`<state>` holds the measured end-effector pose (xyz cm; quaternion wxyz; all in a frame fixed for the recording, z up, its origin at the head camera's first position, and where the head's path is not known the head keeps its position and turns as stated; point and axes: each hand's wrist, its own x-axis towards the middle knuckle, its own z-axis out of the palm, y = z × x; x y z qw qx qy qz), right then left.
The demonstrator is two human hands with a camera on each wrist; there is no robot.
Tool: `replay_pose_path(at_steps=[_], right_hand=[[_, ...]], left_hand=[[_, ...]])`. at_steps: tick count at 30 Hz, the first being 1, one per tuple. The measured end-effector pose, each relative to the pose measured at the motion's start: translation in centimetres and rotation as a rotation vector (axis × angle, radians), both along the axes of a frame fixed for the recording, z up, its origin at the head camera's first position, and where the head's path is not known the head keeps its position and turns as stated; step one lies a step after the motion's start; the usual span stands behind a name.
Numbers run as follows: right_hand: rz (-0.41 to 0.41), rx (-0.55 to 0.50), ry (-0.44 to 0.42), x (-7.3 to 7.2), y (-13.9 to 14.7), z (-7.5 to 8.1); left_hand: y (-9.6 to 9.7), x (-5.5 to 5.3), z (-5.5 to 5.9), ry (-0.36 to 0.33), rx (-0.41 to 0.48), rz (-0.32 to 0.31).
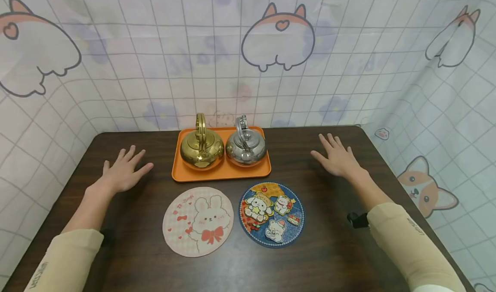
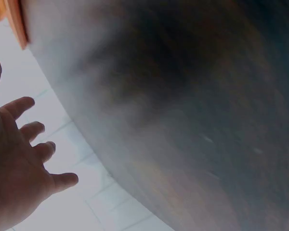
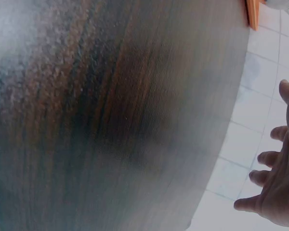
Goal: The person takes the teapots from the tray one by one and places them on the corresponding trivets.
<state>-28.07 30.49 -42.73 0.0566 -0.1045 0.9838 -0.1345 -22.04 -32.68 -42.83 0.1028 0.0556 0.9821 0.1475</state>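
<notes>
On an orange tray (image 1: pixel 221 175) at the back of the table stand two teapots side by side, a gold one (image 1: pixel 202 150) on the left and a silver one (image 1: pixel 246 147) on the right, each with an arched top handle. My left hand (image 1: pixel 123 171) is over the table left of the tray, fingers spread, holding nothing. To the right of the tray is my right hand (image 1: pixel 336 156), likewise with fingers apart and nothing in it. In the wrist views, the left hand (image 2: pixel 19 163) and the right hand (image 3: pixel 282 173) show extended fingers above the table surface.
In front of the tray lie two round mats, a pink one (image 1: pixel 184 236) with a bunny and a blue one (image 1: pixel 259 237) with cartoon animals. The dark wooden table (image 1: pixel 310 266) meets a patterned curtain (image 1: pixel 217 85) at the back and sides.
</notes>
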Motion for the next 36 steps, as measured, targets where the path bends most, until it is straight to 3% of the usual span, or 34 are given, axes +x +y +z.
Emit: replay_pose_path(at_steps=[12, 20, 25, 31, 36], right_hand=[[0.034, -0.113, 0.076, 0.6, -1.2, -0.2], [0.047, -0.186, 0.119, 0.8, -2.2, -0.3], [0.053, -0.223, 0.159, 1.2, -2.9, 0.1], [0.074, -0.266, 0.208, 1.4, -3.9, 0.1], [0.113, -0.328, 0.238, 1.8, -4.7, 0.4]], left_hand=[[2.3, 0.0, 0.3, 0.006, 0.086, -0.041], [3.6, -0.1, 0.4, 0.070, 0.168, -0.069], [4.2, -0.2, 0.2, 0.103, 0.205, -0.039], [4.8, -0.1, 0.0, 0.038, 0.303, 0.042], [5.3, -0.3, 0.3, -0.022, 0.332, 0.064]])
